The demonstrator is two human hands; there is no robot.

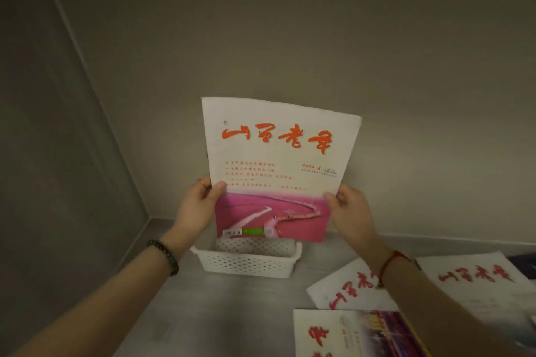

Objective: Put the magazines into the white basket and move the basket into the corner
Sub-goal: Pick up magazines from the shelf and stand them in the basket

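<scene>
Magazine (pixel 275 153) pinched betw. L grip (pixel 197 206) & R grip (pixel 351 211), white basket (pixel 249 265) back part-hidden

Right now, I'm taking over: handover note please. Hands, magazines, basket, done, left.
Left hand and right hand each grip a side edge of one magazine, held upright just above the white basket.
Basket sits on the grey table by the back wall, right of the corner; no magazine seen inside.
Three more magazines lie flat on the table, to the right.
Done: none loaded. Left: load them all, slide basket into corner.
</scene>
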